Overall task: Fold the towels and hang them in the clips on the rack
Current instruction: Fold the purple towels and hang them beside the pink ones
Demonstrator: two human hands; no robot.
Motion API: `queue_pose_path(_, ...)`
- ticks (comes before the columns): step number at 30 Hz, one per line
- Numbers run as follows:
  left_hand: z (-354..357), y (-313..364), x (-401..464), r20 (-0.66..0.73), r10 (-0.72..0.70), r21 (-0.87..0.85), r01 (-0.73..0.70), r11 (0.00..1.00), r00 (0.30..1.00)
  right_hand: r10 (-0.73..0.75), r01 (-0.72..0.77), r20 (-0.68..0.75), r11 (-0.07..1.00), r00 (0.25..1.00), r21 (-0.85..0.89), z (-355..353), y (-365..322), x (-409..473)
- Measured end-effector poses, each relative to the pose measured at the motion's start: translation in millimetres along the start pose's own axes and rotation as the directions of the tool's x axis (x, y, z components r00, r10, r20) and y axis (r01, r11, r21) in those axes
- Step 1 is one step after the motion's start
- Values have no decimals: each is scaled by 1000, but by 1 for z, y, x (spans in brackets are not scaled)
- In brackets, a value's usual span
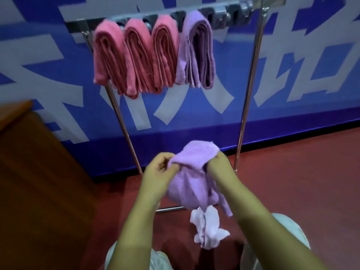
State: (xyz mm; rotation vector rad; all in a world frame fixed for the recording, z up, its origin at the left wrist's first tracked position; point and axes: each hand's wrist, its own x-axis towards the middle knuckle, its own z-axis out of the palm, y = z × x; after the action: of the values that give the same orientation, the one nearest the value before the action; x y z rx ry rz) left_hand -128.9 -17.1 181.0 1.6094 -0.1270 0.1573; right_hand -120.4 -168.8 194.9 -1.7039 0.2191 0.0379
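Red flooring (292,172) runs beneath the person; nearest, both hands work a crumpled lilac towel (194,182), the left hand (161,168) pinching its upper edge, the right hand (218,164) gripping the opposite side, the tail dangling. Folding well likely means finding corners, shaking it flat, then matching edges; beyond, the rack (251,75) holds three pink towels (136,55) and a lilac folded towel (196,49) in its clips; spare clips (228,14) wait rightward.

Both hands, left (157,170) and right (219,165), pinch crumpled lilac cloth towel (191,184) below chrome rack (251,75); three pink folded towels (136,55), one purple folded towel (196,49) hang clipped.
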Motion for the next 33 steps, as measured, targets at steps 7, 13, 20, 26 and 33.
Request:
queue_pose_path(7, -44, 42, 14, -3, -168, -816, 95, 570, 986, -78, 56, -36, 910, 996, -412, -46, -28, 9)
queue_pose_path(13, -43, 21, 24, -147, -419, -696, 207, 687, 896, -152, 143, -191, 988, 970, -59, -67, -66, 24)
queue_pose_path(20, -34, 49, 36, -100, -212, -455, 145, 879, 972, -208, 217, -64, 906, 976, 363, -69, -87, 32)
queue_pose_path(26, -45, 63, 37, -24, -147, -396, 125, 910, 989, -167, 27, 145, 739, 975, 673, -80, -90, 41)
queue_pose_path(33, -54, 63, 36, 83, -149, -432, 171, 886, 985, -109, -179, 303, 605, 947, 776, -89, -83, 49)
